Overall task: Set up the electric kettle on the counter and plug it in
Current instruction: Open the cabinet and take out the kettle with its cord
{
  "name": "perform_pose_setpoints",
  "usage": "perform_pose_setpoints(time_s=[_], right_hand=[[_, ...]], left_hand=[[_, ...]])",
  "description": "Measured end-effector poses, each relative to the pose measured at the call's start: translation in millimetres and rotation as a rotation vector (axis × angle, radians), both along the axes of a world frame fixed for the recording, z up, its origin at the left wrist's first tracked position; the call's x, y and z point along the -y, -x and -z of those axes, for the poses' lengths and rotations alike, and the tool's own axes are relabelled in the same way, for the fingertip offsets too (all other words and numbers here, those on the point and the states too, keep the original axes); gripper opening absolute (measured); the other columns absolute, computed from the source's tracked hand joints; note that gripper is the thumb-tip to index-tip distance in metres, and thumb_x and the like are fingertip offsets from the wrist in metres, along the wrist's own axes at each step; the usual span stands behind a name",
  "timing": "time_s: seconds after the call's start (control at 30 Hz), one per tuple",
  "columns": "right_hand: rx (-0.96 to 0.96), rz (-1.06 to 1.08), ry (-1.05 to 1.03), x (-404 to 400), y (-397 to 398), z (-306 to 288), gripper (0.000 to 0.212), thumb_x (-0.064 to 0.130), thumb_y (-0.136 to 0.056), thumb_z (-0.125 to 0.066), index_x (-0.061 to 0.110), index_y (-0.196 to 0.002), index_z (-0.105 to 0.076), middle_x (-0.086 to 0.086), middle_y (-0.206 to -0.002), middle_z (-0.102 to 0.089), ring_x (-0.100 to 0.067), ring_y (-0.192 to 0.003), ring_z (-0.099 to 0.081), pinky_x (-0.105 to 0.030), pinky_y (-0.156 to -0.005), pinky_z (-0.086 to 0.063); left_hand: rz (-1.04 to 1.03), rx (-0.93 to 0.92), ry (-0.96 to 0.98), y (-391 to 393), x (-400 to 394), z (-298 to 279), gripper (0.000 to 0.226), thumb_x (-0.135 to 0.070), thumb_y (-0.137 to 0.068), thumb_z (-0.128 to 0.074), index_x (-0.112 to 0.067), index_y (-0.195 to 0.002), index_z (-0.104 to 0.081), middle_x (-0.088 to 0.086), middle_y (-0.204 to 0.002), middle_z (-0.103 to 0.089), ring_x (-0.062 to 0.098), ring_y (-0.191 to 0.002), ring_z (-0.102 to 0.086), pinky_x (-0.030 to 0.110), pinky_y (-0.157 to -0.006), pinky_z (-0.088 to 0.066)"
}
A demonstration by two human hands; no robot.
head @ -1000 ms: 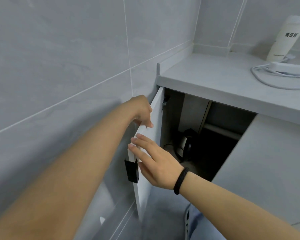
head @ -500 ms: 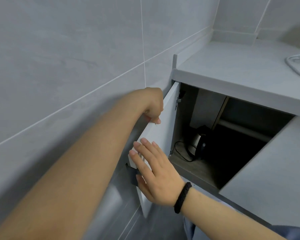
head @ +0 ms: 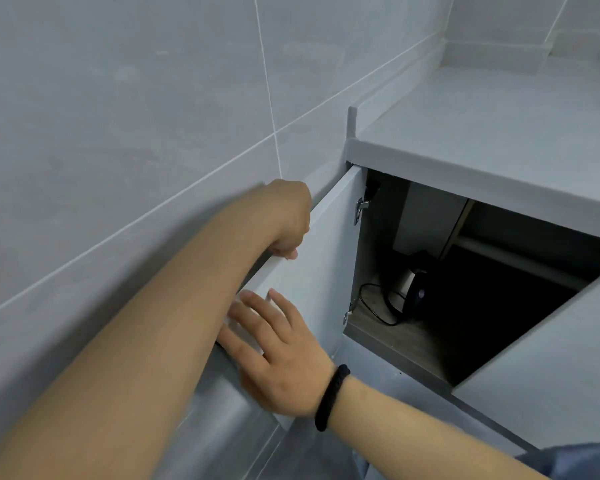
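We are opening the cabinet door (head: 312,271) beneath the counter (head: 499,133) so that the kettle (head: 407,289) can be reached. Our left hand (head: 286,220) is hooking its curled fingers over the door's top edge, gripping it, while our right hand (head: 278,355) is lying flat against the door's inner face with fingers straight and spread, holding nothing. The door is standing swung out close to the tiled wall (head: 118,133), on hinges (head: 361,209) at the near side of the opening. The kettle is sitting upright on the cabinet floor (head: 395,341), towards the back of the dark compartment, with its black cord (head: 374,306) looping loosely on the floor just beside it.

For this step to go well, we are judging that the door should be pressed fully back before either hand lets go, so that it is not swinging shut across the opening. The right hand looks the better placed to reach in. We are advising that the cord be gathered together with the kettle, since a trailing loop could snag on the cabinet's lower edge. Whether a separate base is lying under the kettle we cannot tell; the interior is too dark. The counter above is showing bare surface near the wall, a likely place to set the kettle down.
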State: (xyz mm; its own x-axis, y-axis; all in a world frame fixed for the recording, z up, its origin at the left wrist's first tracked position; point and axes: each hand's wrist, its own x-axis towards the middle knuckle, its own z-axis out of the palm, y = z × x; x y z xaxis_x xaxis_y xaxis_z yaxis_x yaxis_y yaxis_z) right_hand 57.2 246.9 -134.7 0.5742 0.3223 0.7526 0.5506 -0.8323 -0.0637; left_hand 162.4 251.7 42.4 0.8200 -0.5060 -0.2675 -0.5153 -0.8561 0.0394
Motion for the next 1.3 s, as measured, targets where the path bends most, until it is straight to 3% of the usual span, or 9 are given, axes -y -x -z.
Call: perform_pose_setpoints(time_s=[0.07,0.17,0.23,0.37,0.53,0.77,1.03,1.17,1.3], right_hand=[[-0.025,-0.004,-0.012,0.6,-0.8,0.9,0.057,0.010,-0.082,-0.038,0.010,-0.139,-0.038,-0.014,-0.141,-0.036,-0.036,-0.135,-0.037,-0.056,-0.102,-0.037],[-0.067,-0.018,-0.012,-1.0,0.7,-0.3,0.054,0.008,-0.086,-0.031,0.010,-0.140,-0.036,-0.015,-0.143,-0.033,-0.037,-0.137,-0.033,-0.055,-0.103,-0.036],[-0.105,-0.041,0.000,1.0,2.9,-2.8,0.053,0.008,-0.088,-0.031,0.011,-0.141,-0.033,-0.016,-0.145,-0.030,-0.037,-0.139,-0.029,-0.055,-0.104,-0.035],[-0.181,-0.055,0.043,7.8,12.5,-7.7,0.069,0.003,-0.083,-0.049,0.010,-0.148,-0.026,-0.016,-0.154,-0.021,-0.035,-0.145,-0.016,-0.054,-0.112,-0.027],[-0.324,-0.014,-0.035,31.3,45.9,-3.7,0.078,0.004,-0.072,-0.051,0.007,-0.147,-0.030,-0.020,-0.157,-0.018,-0.038,-0.144,-0.017,-0.053,-0.114,-0.027],[-0.377,0.157,-0.093,111.9,87.7,-16.2,0.072,0.001,-0.071,-0.057,0.005,-0.140,-0.037,-0.023,-0.153,-0.022,-0.042,-0.139,-0.029,-0.052,-0.109,-0.035],[-0.426,0.302,-0.062,181.8,116.3,-35.6,0.064,0.009,-0.080,-0.058,0.005,-0.140,-0.040,-0.023,-0.154,-0.023,-0.039,-0.140,-0.028,-0.049,-0.109,-0.036],[-0.436,0.369,-0.048,204.0,124.8,-40.7,0.064,0.012,-0.083,-0.060,0.005,-0.142,-0.039,-0.022,-0.155,-0.023,-0.037,-0.140,-0.028,-0.045,-0.111,-0.035],[-0.454,0.434,-0.085,220.9,126.6,-36.2,0.064,0.012,-0.083,-0.059,0.003,-0.143,-0.038,-0.025,-0.154,-0.020,-0.039,-0.140,-0.027,-0.045,-0.111,-0.035]], left_hand=[[-0.006,0.015,-0.002,1.5,2.5,1.7,0.022,-0.010,-0.088,-0.062,-0.011,-0.110,-0.065,-0.002,-0.080,-0.057,0.009,-0.059,-0.053,0.018,-0.047,-0.043],[0.000,0.057,-0.030,4.3,1.0,10.3,0.017,-0.010,-0.086,-0.067,-0.019,-0.099,-0.060,0.005,-0.102,-0.060,0.018,-0.081,-0.054,0.027,-0.076,-0.048],[-0.031,0.094,0.026,4.0,-1.2,18.5,0.018,-0.007,-0.087,-0.063,-0.021,-0.096,-0.057,0.005,-0.107,-0.062,0.018,-0.082,-0.050,0.030,-0.079,-0.048],[-0.129,0.106,0.089,12.5,-8.2,25.1,0.040,-0.012,-0.090,-0.060,-0.021,-0.129,-0.057,0.006,-0.129,-0.056,0.021,-0.107,-0.058,0.026,-0.087,-0.043],[-0.154,0.113,0.084,31.5,-8.5,24.5,0.043,-0.017,-0.094,-0.057,-0.015,-0.137,-0.051,0.006,-0.143,-0.048,0.024,-0.132,-0.042,0.028,-0.106,-0.032],[-0.268,0.155,0.071,56.8,7.0,39.3,0.053,-0.039,-0.093,-0.054,-0.007,-0.135,-0.048,0.017,-0.142,-0.036,0.031,-0.131,-0.037,0.035,-0.104,-0.034],[-0.394,0.260,0.293,81.9,20.1,70.7,0.043,-0.026,-0.087,-0.060,0.004,-0.115,-0.048,0.020,-0.134,-0.038,0.036,-0.127,-0.035,0.042,-0.097,-0.038],[-0.289,0.278,0.442,105.8,48.8,87.9,0.064,-0.023,-0.090,-0.057,-0.003,-0.144,-0.030,0.017,-0.154,-0.021,0.031,-0.143,-0.017,0.042,-0.116,-0.021],[-0.230,0.189,0.645,128.2,86.3,111.2,0.065,-0.024,-0.092,-0.053,-0.015,-0.149,-0.024,0.006,-0.149,-0.038,0.026,-0.134,-0.038,0.041,-0.106,-0.036]])
